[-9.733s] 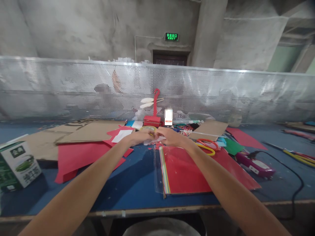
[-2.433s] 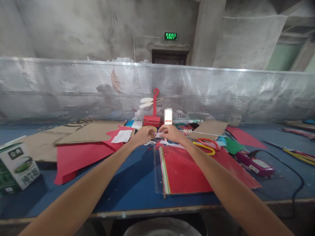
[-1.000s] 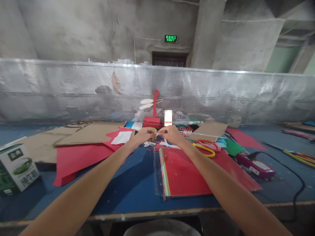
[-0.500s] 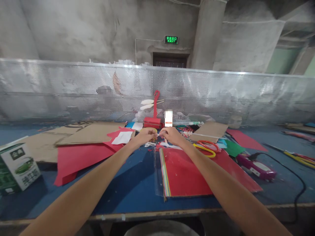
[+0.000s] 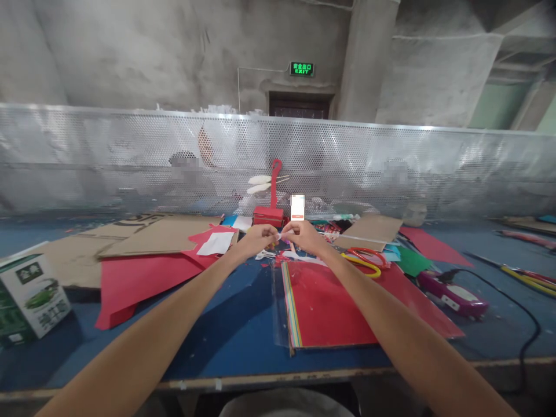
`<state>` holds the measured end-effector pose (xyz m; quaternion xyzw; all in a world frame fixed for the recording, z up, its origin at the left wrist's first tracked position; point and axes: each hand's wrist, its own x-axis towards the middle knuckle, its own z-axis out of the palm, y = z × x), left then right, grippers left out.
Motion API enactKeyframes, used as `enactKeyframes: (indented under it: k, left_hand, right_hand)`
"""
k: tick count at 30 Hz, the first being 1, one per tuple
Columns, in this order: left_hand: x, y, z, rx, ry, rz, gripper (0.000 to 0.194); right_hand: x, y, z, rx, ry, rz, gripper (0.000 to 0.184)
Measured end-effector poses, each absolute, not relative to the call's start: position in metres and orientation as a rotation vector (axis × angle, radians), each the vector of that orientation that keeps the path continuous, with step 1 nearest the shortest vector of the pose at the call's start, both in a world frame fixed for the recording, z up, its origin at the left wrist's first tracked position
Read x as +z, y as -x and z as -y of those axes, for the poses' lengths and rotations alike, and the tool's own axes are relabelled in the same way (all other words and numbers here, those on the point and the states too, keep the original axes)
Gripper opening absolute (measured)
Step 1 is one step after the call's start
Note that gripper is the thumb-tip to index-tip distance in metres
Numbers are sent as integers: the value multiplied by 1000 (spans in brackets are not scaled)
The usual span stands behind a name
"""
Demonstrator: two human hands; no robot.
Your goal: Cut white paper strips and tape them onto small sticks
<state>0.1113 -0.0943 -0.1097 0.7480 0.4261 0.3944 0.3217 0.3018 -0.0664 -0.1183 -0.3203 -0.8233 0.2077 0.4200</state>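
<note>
My left hand (image 5: 259,238) and my right hand (image 5: 304,237) meet fingertip to fingertip over the middle of the blue table. Both are closed in a pinch on a small white piece (image 5: 279,236), which looks like paper; the fingers cover most of it. White and red scraps (image 5: 299,256) lie just under the hands. Beyond them a lit phone (image 5: 297,208) stands upright beside a red box (image 5: 268,216) with a tall red strip (image 5: 275,182) rising from it. Scissors with red and yellow handles (image 5: 364,267) rest to the right, near my right forearm.
Red sheets in a clear sleeve (image 5: 330,313) lie in front at right. Flat cardboard (image 5: 152,234) and red paper (image 5: 143,284) spread leftwards, with a green-white carton (image 5: 46,301) at far left. A purple power strip (image 5: 454,296) trails a black cord. A perforated metal screen (image 5: 347,147) closes the back.
Both hands stay almost in place, with only a slight shift of the fingers around the small white piece. Nothing else has visibly moved.
</note>
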Motion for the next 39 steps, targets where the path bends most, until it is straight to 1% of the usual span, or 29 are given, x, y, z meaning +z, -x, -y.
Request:
enactKeyframes:
  k: [2,4,8,15,20,22,24,27,28,31,35,37,39]
  left_hand:
    - [-110,-111,94,1024,-1971,-1109,29]
    - [-110,-111,94,1014,-1972,-1117,26]
    - [-107,-111,95,1027,-1963,-1159,20]
    - [-109,-109,94,1019,-1982,-1140,19]
    - [-108,-109,96,1034,-2036,-1110,16]
    - [-108,-109,96,1032,-2049,-1099,14]
    - [-109,-108,95,1036,-2036,-1093,13]
    - [-114,-104,87,1046,-1997,-1074,18]
    - [-116,-103,84,1051,-1983,-1063,21]
    - [-121,-99,75,1062,-1954,-1038,25]
    - [-121,-99,74,1086,-1958,-1032,25]
    - [-118,-101,78,1091,-1973,-1043,24]
    - [-114,-104,85,1089,-1996,-1061,23]
  right_hand:
    - [-117,-301,68,341,841,2115,12]
    - [-115,-300,70,198,880,2150,10]
    - [-113,-302,71,90,913,2180,14]
    - [-110,-305,72,134,890,2239,36]
    - [-111,-304,73,256,983,2242,54]
    - [-110,-303,74,304,990,2219,58]
    - [-109,-304,75,332,935,2185,51]
    - [-110,-305,75,384,784,2124,25]
    - [-110,-305,74,414,748,2110,19]
    - [-113,-306,71,498,733,2087,14]
    - [-114,-305,70,413,797,2089,15]
    - [-113,-304,71,304,847,2109,25]
    - [-111,-303,72,186,896,2118,40]
